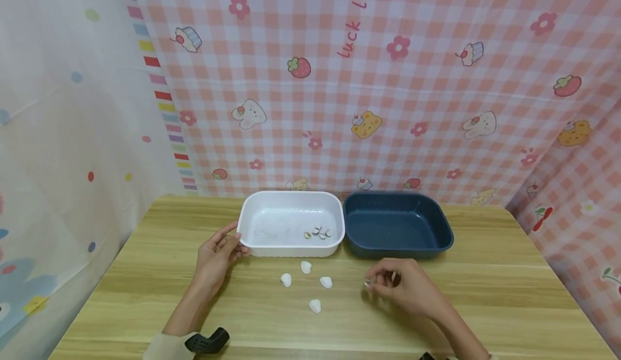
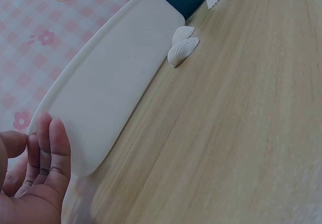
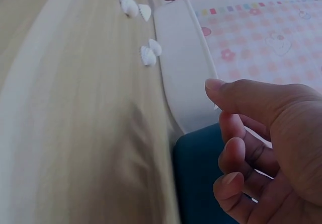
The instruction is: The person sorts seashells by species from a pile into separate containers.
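Observation:
My left hand (image 1: 215, 257) holds the near left corner of a white tray (image 1: 291, 251), with fingers against its outer wall in the left wrist view. Inside that tray lie several small, brown-edged shells (image 1: 308, 235) towards the right. My right hand (image 1: 405, 287) is above the table, in front of a dark blue tray (image 1: 398, 253). Between its thumb and forefinger it pinches a small shell (image 1: 367, 283); only a sliver of it shows in the right wrist view. Several white ribbed shells (image 1: 315, 306) lie on the table between the hands.
The two trays stand side by side at the back of the wooden table (image 1: 271, 327), close to a pink checked cloth (image 1: 315, 106). A pale dotted cloth (image 1: 87, 133) hangs on the left. Bare wood shows right of the blue tray.

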The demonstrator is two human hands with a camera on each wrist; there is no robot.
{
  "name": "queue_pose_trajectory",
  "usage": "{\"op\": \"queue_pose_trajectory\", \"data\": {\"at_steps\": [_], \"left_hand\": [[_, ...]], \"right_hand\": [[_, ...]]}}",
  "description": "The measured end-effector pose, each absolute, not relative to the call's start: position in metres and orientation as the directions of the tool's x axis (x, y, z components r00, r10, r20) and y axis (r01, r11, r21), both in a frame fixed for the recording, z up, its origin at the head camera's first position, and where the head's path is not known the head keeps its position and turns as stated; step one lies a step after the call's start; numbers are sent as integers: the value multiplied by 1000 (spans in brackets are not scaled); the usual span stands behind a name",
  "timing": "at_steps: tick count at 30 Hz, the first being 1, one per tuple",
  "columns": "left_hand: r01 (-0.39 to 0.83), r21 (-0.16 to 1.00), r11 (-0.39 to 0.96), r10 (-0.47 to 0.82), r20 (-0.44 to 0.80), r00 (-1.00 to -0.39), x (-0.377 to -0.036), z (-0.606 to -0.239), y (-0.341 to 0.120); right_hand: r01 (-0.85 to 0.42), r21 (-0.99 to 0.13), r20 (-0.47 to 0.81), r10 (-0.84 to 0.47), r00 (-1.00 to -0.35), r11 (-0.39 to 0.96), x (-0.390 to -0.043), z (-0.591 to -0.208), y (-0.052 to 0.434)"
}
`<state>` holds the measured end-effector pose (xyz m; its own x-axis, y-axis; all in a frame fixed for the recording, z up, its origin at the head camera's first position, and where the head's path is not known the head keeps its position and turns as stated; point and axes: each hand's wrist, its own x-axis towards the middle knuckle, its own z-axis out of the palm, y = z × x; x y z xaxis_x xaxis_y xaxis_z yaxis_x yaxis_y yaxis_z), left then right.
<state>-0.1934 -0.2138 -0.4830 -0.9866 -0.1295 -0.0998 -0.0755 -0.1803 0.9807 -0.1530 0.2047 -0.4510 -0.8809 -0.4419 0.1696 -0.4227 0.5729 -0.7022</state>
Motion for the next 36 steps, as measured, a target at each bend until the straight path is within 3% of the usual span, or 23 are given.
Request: {"op": "queue_pose_trajectory", "data": {"at_steps": [13, 36], "left_hand": [[-77, 983, -166, -114, -97, -989, -193, -483, -214], [-72, 983, -170, -117, -92, -989, -192, -483, -214]], "right_hand": [[-469, -709, 256, -426, -867, 527, -167, -440, 185], [-387, -747, 206, -365, -908, 541, -186, -425, 156]]}}
